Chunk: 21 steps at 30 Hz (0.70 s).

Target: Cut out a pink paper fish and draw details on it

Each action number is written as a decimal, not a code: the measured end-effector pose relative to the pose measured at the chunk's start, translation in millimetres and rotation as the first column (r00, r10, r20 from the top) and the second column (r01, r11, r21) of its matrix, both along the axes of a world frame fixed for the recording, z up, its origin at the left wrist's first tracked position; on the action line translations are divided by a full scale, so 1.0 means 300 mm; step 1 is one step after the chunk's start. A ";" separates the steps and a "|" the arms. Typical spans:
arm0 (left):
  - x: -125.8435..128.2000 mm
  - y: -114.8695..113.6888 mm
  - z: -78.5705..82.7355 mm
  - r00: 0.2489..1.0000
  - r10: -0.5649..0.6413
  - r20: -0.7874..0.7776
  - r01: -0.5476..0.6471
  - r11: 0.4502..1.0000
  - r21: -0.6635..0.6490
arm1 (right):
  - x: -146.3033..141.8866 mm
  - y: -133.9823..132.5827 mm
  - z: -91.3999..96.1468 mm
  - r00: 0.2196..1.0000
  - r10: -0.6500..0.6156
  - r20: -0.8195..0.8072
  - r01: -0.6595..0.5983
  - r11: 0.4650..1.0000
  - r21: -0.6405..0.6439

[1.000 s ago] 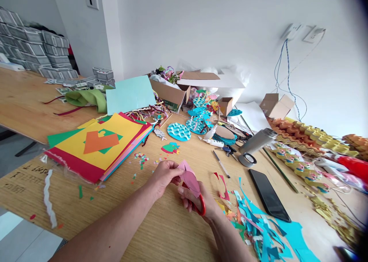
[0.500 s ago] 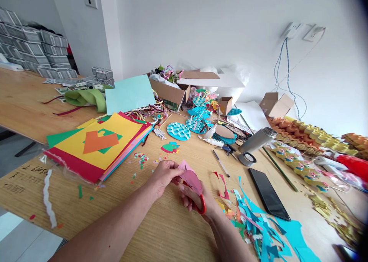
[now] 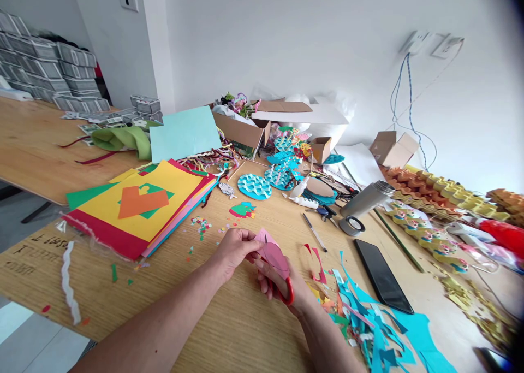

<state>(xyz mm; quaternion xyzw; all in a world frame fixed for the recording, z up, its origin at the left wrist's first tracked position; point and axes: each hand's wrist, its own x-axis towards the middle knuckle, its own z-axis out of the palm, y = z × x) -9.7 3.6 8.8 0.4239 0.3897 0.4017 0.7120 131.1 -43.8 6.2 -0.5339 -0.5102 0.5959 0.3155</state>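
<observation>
1. My left hand [image 3: 235, 250] is pinched shut on the near edge of the pink paper [image 3: 273, 254], holding it just above the counter [image 3: 229, 329], dead centre.
2. My right hand [image 3: 286, 283] is closed through the red loops of the scissors [image 3: 289, 295], with the blades tucked under the sheet. The two hands are nearly touching.
3. As I judge it, I'm mid-cut on a curved outline. The curve calls for the left hand to turn the paper slowly into the blades.
4. The pink piece is thin, matte card with a rounded lobe and a pointed tip.
5. At ten o'clock there's a flat stack of coloured sheets [image 3: 139, 203].
6. At four o'clock, curly teal offcuts [image 3: 368, 324].
7. At three o'clock, a glossy black phone [image 3: 382, 277].
</observation>
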 end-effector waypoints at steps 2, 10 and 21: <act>0.000 -0.001 0.001 1.000 -0.003 0.000 0.003 1.000 0.002 | 0.002 0.001 -0.001 1.000 0.017 0.017 -0.017 1.000 0.004; -0.002 0.001 0.004 1.000 -0.017 -0.003 0.017 1.000 0.013 | 0.005 0.005 -0.004 0.998 0.006 0.055 -0.005 1.000 -0.010; 0.001 0.001 -0.002 1.000 -0.021 0.014 0.021 1.000 0.001 | -0.001 0.002 0.011 0.998 -0.015 0.057 0.016 1.000 -0.006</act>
